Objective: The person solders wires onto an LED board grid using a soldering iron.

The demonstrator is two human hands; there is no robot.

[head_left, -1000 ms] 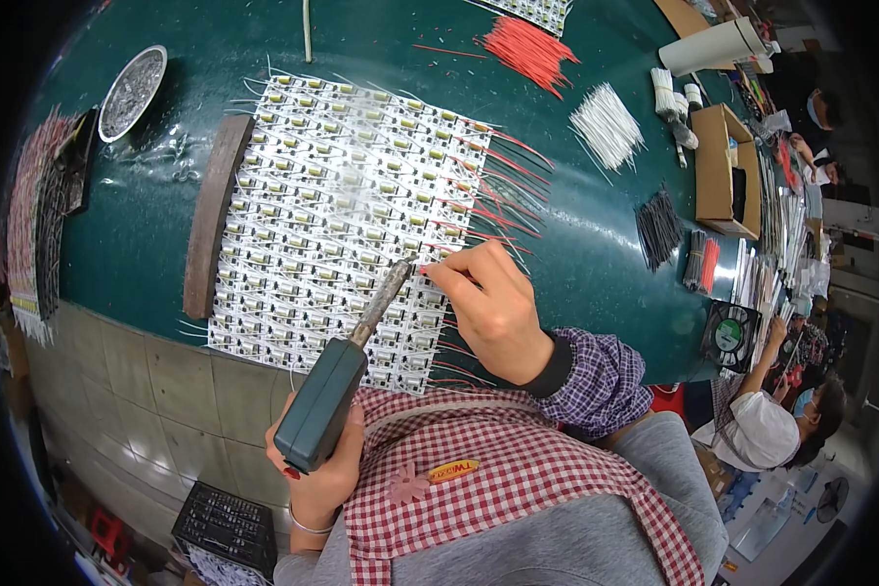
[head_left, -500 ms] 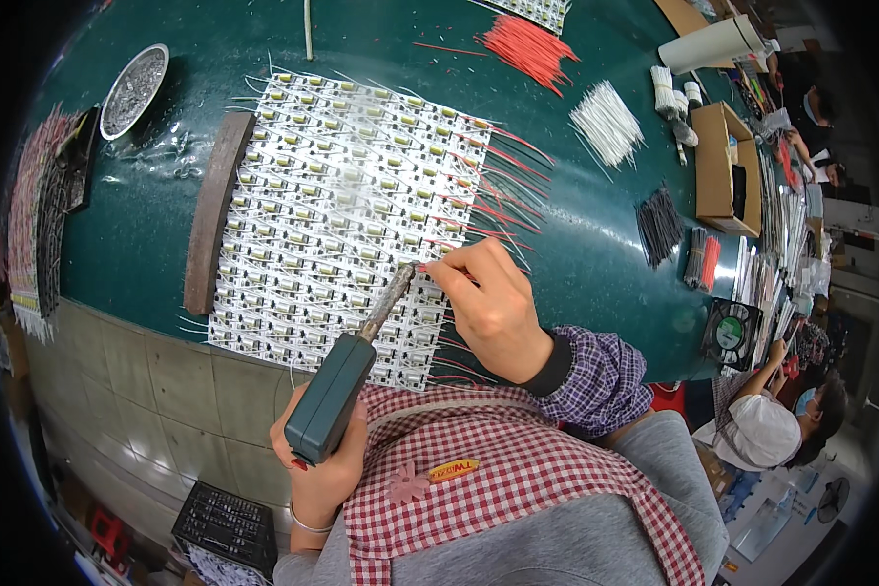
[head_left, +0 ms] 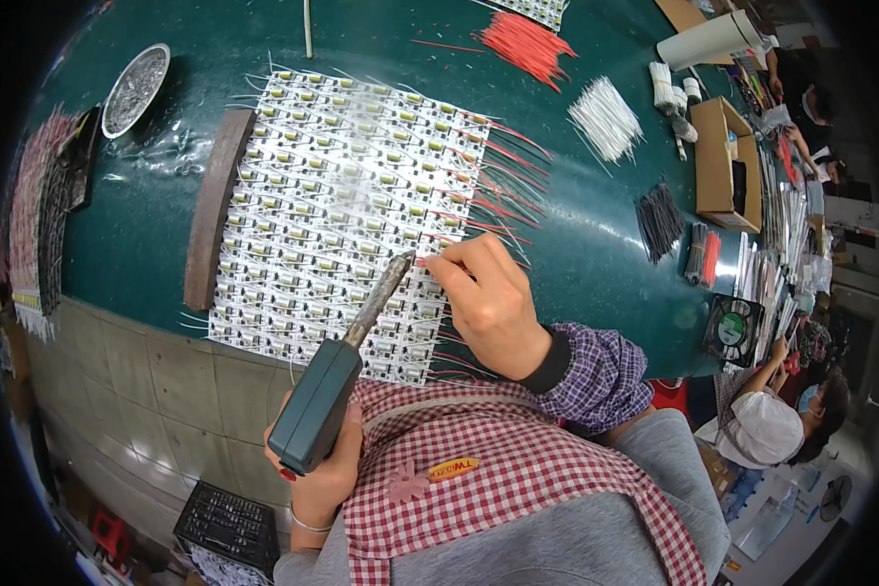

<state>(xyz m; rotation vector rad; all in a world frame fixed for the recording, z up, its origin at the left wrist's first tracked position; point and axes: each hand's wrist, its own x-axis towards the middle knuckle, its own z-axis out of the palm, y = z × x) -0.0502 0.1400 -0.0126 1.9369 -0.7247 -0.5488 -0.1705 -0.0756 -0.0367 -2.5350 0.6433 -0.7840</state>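
Observation:
My left hand (head_left: 328, 477) is wrapped round the dark green handle of a soldering iron (head_left: 314, 410). The iron's tip rests at or just above a panel of white circuit boards (head_left: 303, 195), close to my right fingertips. My right hand (head_left: 490, 308) is closed in a pinch at the panel's right part, on a thin red wire (head_left: 421, 262) whose end shows beside the tip. Whether tip and wire touch is too small to tell. Red and white wires (head_left: 503, 166) stick out from the panel's right edge.
A brown bar (head_left: 217, 210) lies along the panel's left edge. Beyond it stands a round metal bowl (head_left: 135, 90). Bundles of red wires (head_left: 525, 47), white wires (head_left: 606, 121) and black wires (head_left: 660, 223) lie to the right, near a cardboard box (head_left: 713, 166). A co-worker (head_left: 767, 420) sits at right.
The iron's handle and my left hand have shifted down and left, while the tip has moved slightly up the panel. My right hand has stayed nearly in place.

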